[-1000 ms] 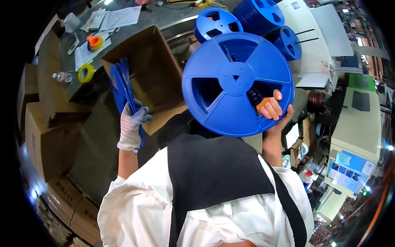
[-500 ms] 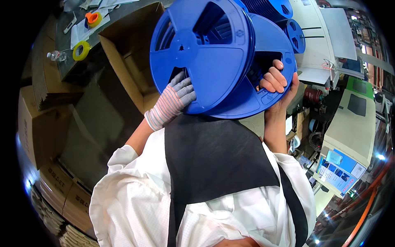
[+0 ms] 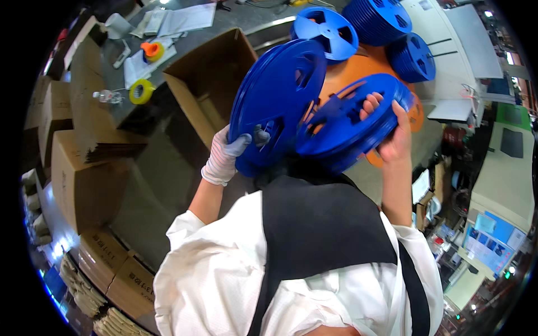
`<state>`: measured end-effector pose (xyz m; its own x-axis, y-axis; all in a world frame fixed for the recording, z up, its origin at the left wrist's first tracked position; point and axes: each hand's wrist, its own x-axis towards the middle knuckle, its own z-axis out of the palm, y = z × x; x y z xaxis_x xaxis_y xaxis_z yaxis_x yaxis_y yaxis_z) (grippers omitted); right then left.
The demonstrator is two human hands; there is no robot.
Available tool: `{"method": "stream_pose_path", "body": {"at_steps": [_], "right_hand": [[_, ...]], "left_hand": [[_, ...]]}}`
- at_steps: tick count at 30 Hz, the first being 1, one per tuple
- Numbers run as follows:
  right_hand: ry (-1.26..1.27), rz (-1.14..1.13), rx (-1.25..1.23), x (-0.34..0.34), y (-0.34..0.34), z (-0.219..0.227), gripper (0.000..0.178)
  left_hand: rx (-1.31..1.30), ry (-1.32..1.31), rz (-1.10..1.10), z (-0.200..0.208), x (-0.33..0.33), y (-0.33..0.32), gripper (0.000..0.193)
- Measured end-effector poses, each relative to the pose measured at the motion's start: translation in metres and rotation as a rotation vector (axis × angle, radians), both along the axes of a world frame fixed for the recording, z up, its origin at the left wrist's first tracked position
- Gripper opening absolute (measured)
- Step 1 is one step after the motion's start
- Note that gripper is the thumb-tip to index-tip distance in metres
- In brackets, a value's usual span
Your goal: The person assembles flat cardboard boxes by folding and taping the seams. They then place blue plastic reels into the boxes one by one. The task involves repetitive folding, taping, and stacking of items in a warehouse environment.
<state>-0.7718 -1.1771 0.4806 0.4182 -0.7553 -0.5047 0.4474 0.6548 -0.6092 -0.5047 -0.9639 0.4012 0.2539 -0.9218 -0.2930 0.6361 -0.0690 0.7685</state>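
The left hand (image 3: 225, 155) is pinching blue reels (image 3: 269, 95), no longer covering the other reels (image 3: 353, 140) the right hand (image 3: 395, 137) is pinching, making 2 bunches.

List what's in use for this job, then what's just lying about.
Seemingly in use:
left-hand blue reels, held by the gloved left hand
right-hand blue reels, held by the bare right hand
probably the open cardboard box

Apparently lying about:
yellow tape roll
plastic bottle
papers
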Motion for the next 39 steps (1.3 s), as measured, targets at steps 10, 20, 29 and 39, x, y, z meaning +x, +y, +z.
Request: {"method": "stream_pose_path", "body": {"at_steps": [10,20,29,39], "right_hand": [[0.027,-0.162,-0.011,-0.052,0.007,-0.024,0.036],[-0.263,-0.044,-0.010,-0.061,0.013,-0.034,0.031],[-0.570,0.157,-0.154,-0.055,0.016,-0.006,0.032],[-0.776,0.219,-0.206,-0.050,0.024,0.013,0.030]], "left_hand": [[-0.065,0.364,0.528,-0.045,0.052,0.076,0.043],[-0.238,0.480,0.640,-0.056,0.056,0.107,0.050],[0.187,0.097,0.137,-0.032,0.022,0.058,0.055],[0.148,-0.483,0.204,-0.037,-0.042,0.047,0.051]]}}
